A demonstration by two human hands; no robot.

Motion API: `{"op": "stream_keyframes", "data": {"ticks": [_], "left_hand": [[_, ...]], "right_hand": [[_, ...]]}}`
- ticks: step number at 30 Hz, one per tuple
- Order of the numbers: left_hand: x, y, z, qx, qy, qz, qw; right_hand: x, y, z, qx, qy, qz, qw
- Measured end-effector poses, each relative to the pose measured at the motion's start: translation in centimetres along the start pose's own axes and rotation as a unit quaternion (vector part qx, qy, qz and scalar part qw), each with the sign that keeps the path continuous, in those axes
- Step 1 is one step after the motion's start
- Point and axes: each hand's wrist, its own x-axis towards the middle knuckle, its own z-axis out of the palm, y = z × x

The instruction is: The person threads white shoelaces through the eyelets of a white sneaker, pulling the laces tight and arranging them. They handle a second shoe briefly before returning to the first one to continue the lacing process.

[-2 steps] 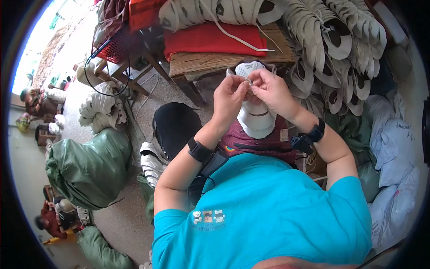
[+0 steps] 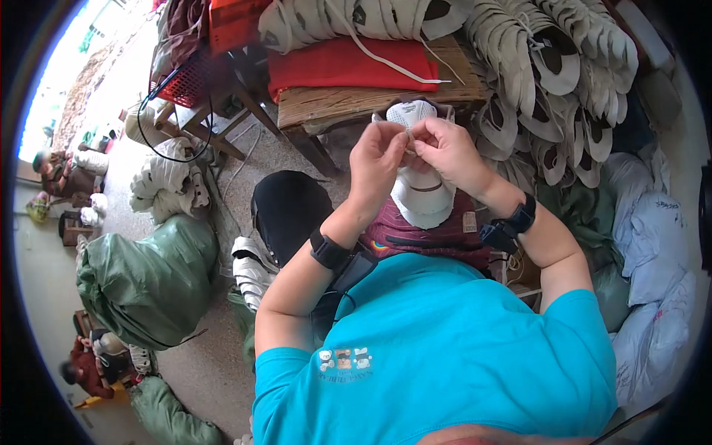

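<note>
A white shoe upper (image 2: 423,204) lies over my lap on maroon cloth, its perforated toe (image 2: 410,113) pointing away from me. Above its middle my two hands meet, fingertips almost touching. My left hand (image 2: 380,156) is closed, thumb and forefinger pinched together. My right hand (image 2: 447,152) pinches as well, close beside the left. Between the fingertips shows a little of a thin white lace, mostly hidden by the fingers. The heel end of the upper sticks out below my hands, toward my body.
A wooden bench (image 2: 382,100) stands just ahead, bearing folded red cloth (image 2: 348,67) and a row of white shoe uppers (image 2: 341,22). More uppers (image 2: 552,67) hang in bundles at the right. Green sacks (image 2: 148,278) stand at the left, pale sacks (image 2: 653,245) at the right. People work far left.
The whole view has shifted slightly. My hands stay pinched together over the shoe upper, with only a tiny movement of the fingers.
</note>
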Motion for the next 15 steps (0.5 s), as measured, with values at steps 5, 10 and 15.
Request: {"op": "stream_keyframes", "data": {"ticks": [5, 10, 15], "left_hand": [[0.2, -0.2, 0.3, -0.053, 0.017, -0.026, 0.998], [0.6, 0.2, -0.3, -0.072, -0.010, -0.014, 0.997], [1.7, 0.3, -1.4, -0.046, -0.080, -0.006, 0.996]], "right_hand": [[-0.3, -0.4, -1.1, -0.045, 0.013, 0.012, 0.999], [0.6, -2.4, -1.0, -0.090, 0.047, -0.161, 0.982], [2.2, -15.5, -3.3, -0.224, 0.137, -0.436, 0.861]]}}
